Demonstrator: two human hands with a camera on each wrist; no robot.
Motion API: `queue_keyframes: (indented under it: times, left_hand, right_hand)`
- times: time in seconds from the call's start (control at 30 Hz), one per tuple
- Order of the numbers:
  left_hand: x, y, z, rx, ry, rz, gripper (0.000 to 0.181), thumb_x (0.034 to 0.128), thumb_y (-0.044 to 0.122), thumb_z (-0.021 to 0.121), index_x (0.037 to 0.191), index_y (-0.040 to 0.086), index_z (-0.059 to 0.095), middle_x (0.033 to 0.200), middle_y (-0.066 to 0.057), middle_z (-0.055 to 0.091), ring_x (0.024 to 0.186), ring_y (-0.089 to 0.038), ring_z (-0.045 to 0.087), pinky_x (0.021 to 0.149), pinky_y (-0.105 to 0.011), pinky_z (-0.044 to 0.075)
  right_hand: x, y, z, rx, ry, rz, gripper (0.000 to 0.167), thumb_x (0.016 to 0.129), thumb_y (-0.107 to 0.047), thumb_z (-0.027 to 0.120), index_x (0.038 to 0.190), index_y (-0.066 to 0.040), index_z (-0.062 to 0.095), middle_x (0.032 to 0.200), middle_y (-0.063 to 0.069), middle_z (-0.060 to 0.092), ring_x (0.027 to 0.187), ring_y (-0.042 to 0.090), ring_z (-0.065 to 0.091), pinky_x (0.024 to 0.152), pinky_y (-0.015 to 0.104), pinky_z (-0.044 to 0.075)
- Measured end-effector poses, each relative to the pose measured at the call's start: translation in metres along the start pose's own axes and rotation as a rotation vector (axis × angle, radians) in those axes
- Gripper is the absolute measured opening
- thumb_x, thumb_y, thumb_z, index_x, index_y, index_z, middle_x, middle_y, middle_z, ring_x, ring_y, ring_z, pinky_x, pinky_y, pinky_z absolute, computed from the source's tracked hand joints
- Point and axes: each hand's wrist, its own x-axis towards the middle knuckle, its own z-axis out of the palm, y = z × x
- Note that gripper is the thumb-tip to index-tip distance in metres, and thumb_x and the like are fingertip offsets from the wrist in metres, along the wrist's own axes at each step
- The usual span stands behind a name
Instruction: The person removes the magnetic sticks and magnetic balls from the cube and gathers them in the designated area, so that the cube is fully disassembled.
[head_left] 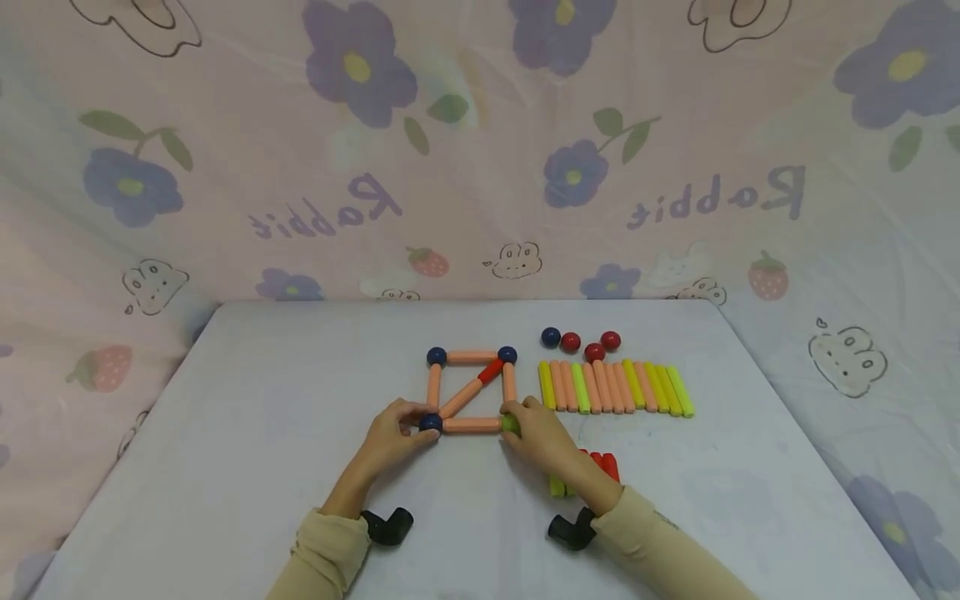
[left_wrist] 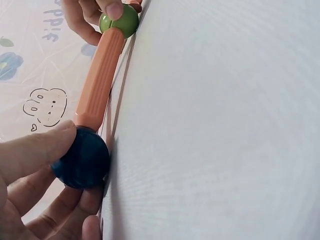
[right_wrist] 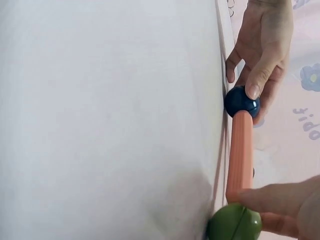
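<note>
A square frame of orange sticks and balls lies on the white table. Its near side is an orange stick, with a diagonal of an orange stick and a red stick inside the square. My left hand pinches the dark blue ball at the near left corner between thumb and fingers. At the near right corner, my right hand grips a green ball, partly covered by its fingers in the head view. Dark blue balls sit at both far corners.
Right of the frame lies a row of yellow, orange and lime sticks. Behind it are red balls and a blue ball. Red sticks and yellow-green sticks lie partly under my right forearm. A patterned cloth hangs behind.
</note>
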Motion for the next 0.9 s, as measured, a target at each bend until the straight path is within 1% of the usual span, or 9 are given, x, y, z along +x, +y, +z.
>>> queue_keyframes:
  times: [0.1,0.27,0.37,0.5,0.63,0.7,0.77,0.9]
  left_hand:
    - [0.0,-0.001,0.001,-0.004,0.005,0.003,0.029,0.0807,0.01,0.076,0.109,0.009,0.071,0.101,-0.008,0.062,0.09,-0.014,0.058,0.072,-0.017,0.04]
    - [-0.001,-0.002,0.002,0.002,0.017,0.014,0.031,0.0803,0.011,0.076,0.11,0.007,0.07,0.101,-0.009,0.063,0.09,-0.015,0.059,0.071,-0.017,0.04]
    - [-0.001,-0.002,0.001,0.003,0.016,0.013,0.032,0.0802,0.011,0.076,0.111,0.007,0.07,0.101,-0.009,0.063,0.091,-0.015,0.059,0.072,-0.016,0.04]
    - [-0.002,-0.001,-0.001,-0.009,0.014,0.023,0.032,0.0806,0.012,0.076,0.112,0.006,0.07,0.102,-0.01,0.063,0.092,-0.016,0.06,0.072,-0.016,0.041]
    - [-0.001,0.0,-0.003,-0.012,0.009,0.033,0.033,0.0808,0.012,0.076,0.112,0.006,0.07,0.102,-0.012,0.063,0.093,-0.018,0.06,0.072,-0.017,0.04]
    - [-0.001,-0.001,-0.003,-0.012,0.005,0.027,0.033,0.0806,0.012,0.076,0.112,0.006,0.07,0.103,-0.012,0.063,0.093,-0.018,0.06,0.072,-0.017,0.04]
    - [-0.001,-0.003,-0.002,-0.011,0.0,0.028,0.033,0.0804,0.012,0.076,0.112,0.006,0.07,0.102,-0.012,0.063,0.093,-0.018,0.06,0.072,-0.017,0.04]
    - [-0.001,-0.004,0.0,-0.005,0.006,0.025,0.033,0.0799,0.011,0.077,0.112,0.007,0.07,0.102,-0.01,0.063,0.092,-0.016,0.059,0.072,-0.017,0.04]
  right_hand:
    - [0.003,-0.001,0.002,0.005,-0.011,0.01,0.029,0.089,-0.021,0.068,0.115,-0.01,0.064,0.097,0.011,0.06,0.075,0.018,0.049,0.066,0.028,0.045]
    - [0.007,-0.003,0.0,0.026,-0.029,0.006,0.026,0.089,-0.019,0.068,0.111,-0.008,0.065,0.094,0.011,0.059,0.075,0.017,0.05,0.066,0.028,0.046]
    - [0.009,-0.004,-0.001,0.008,-0.02,-0.017,0.023,0.087,-0.016,0.07,0.107,-0.005,0.066,0.091,0.01,0.062,0.074,0.017,0.051,0.066,0.028,0.048]
    - [0.011,-0.007,-0.003,-0.024,-0.003,-0.024,0.021,0.086,-0.015,0.071,0.103,-0.004,0.068,0.088,0.01,0.064,0.073,0.016,0.051,0.066,0.028,0.048]
    - [0.015,-0.007,-0.002,-0.037,0.011,-0.021,0.02,0.085,-0.014,0.07,0.102,-0.003,0.069,0.081,0.009,0.061,0.069,0.017,0.049,0.061,0.024,0.043]
    - [0.016,-0.007,-0.002,-0.04,0.013,-0.027,0.018,0.083,-0.012,0.069,0.099,-0.003,0.069,0.078,0.008,0.059,0.067,0.016,0.047,0.058,0.023,0.039]
    - [0.016,-0.006,-0.002,-0.043,0.0,-0.024,0.017,0.082,-0.011,0.069,0.098,-0.003,0.069,0.076,0.007,0.059,0.067,0.016,0.048,0.058,0.023,0.039]
    - [0.016,-0.008,-0.006,-0.03,-0.035,-0.014,0.016,0.084,-0.012,0.068,0.097,-0.004,0.07,0.077,0.007,0.063,0.067,0.016,0.051,0.061,0.025,0.044]
